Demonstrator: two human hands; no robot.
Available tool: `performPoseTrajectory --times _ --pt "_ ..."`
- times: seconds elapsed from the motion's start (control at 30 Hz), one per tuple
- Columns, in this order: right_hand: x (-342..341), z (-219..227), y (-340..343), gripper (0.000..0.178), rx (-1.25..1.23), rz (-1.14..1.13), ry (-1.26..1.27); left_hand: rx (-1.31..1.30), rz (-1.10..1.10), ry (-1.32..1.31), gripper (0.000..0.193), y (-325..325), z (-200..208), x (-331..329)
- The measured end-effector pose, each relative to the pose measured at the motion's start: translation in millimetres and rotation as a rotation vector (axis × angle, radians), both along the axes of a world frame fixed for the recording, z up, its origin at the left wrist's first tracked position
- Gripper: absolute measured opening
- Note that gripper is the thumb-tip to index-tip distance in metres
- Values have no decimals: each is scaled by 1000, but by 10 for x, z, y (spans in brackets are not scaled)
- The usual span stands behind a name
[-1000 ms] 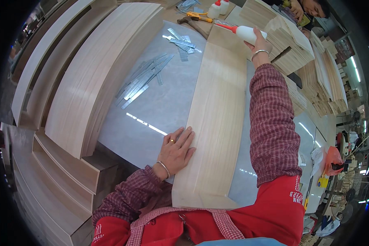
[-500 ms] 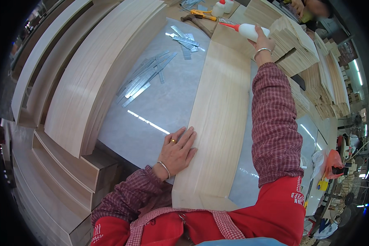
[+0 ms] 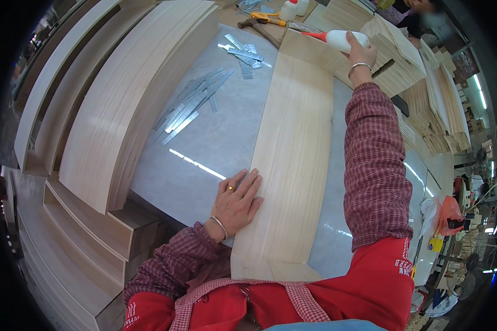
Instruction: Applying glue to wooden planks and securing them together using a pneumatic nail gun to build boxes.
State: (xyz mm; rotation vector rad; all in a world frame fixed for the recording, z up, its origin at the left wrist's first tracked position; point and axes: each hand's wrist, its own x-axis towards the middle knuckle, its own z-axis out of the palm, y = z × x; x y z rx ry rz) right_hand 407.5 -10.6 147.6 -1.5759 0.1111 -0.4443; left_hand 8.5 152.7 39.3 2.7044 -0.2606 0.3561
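A long pale wooden piece [image 3: 292, 143] lies lengthwise before me, with an upright end board [image 3: 309, 54] at its far end and another short board [image 3: 276, 269] at the near end. My left hand [image 3: 237, 203] rests on its left edge, fingers stretched out and holding nothing. My right hand [image 3: 363, 54] is wrapped round a white squeeze bottle [image 3: 337, 39] with a red pointed nozzle. The bottle is held almost level, nozzle to the left, above the top edge of the far end board. Whether the nozzle touches the wood I cannot tell.
Metal staple strips [image 3: 196, 99] lie left of the wooden piece on the grey tabletop [image 3: 204, 149]. A hammer [image 3: 259, 28] and more white bottles [image 3: 288, 11] stand beyond. Stacked boards [image 3: 132, 94] rise at left, thin panels [image 3: 397, 49] at right. Part of another person [image 3: 411, 14] shows far right.
My right hand has moved slightly right with the squeeze bottle, its nozzle now further along the far end board. My left hand stays on the wooden edge.
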Motion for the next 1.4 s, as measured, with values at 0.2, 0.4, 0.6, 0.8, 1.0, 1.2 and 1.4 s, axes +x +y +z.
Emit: performPoseTrajectory --times 0.2,0.4,0.6,0.8,1.0,1.2,1.4 --pt "-16 4 -246 67 -17 -54 28 -1 3 6 44 -4 -5 0" --pt "-12 -5 -518 66 -4 -119 43 -13 0 -7 44 3 -19 7" --pt "-19 -17 -789 67 -10 -160 61 -14 1 -12 44 -1 -23 12" --pt "-6 -51 -990 69 -53 -216 59 -31 -1 29 47 -1 -20 16" --pt "-12 -59 -1111 70 -78 -276 66 -21 -3 -5 44 6 -25 22" --pt "-270 -23 -1145 65 52 -288 52 -28 -8 -32 43 -4 -58 -25" --pt "-1047 64 -1577 55 338 142 37 1 -26 -87 44 -62 -119 17"
